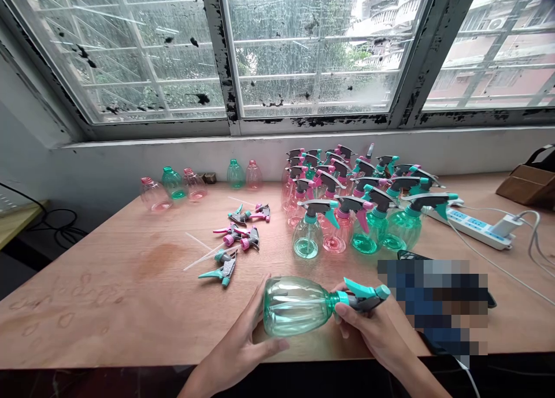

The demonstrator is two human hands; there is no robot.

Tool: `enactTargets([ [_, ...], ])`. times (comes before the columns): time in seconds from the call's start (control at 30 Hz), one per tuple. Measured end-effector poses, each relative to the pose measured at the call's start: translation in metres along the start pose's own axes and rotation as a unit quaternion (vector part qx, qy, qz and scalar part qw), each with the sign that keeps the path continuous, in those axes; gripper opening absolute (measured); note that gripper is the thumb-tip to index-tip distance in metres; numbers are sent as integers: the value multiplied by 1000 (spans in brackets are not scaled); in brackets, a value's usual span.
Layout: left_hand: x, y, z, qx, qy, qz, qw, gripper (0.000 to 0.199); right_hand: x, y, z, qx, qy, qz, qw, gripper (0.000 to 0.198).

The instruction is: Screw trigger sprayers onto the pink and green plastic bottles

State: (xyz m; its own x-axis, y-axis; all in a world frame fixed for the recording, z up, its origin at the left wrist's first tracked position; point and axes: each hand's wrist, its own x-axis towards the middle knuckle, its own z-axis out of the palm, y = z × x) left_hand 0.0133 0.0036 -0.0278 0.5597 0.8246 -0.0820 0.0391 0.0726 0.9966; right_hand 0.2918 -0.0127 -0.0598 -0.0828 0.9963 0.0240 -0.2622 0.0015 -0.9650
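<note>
A clear green spray bottle (pixel 297 307) lies sideways in the air above the table's front edge, held between both hands. My left hand (pixel 247 334) cups its base, with the thumb underneath. At the neck, my right hand (pixel 368 323) grips around the collar of the teal and grey trigger head (pixel 366 297). A thin tube shows inside the bottle. Loose trigger heads lie on the table beyond my left hand: a teal one (pixel 223 269) nearest, pink ones (pixel 243 237) behind it, and another teal one (pixel 239 215) farther back.
Several spray bottles with heads, including a green one (pixel 403 227), crowd the back right. Headless bottles stand along the back left, such as a pink one (pixel 155 196). A power strip (pixel 472 227), a partly blurred phone (pixel 489 300) and a brown bag (pixel 529 181) are on the right.
</note>
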Motion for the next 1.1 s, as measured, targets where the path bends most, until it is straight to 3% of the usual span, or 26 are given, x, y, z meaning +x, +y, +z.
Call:
enactTargets([
  [0.63,0,6,3,-25,-8,5,1000,104,2,2,1,4,2,1,1000,27],
  [0.77,1,3,2,-49,-11,0,999,116,0,4,-1,3,-1,1,1000,26],
  [0.9,0,1,0,-39,-17,10,999,100,-1,4,0,-8,3,3,1000,30],
  [1.1,0,3,2,3,-13,18,1000,100,0,4,2,9,8,-1,1000,28],
])
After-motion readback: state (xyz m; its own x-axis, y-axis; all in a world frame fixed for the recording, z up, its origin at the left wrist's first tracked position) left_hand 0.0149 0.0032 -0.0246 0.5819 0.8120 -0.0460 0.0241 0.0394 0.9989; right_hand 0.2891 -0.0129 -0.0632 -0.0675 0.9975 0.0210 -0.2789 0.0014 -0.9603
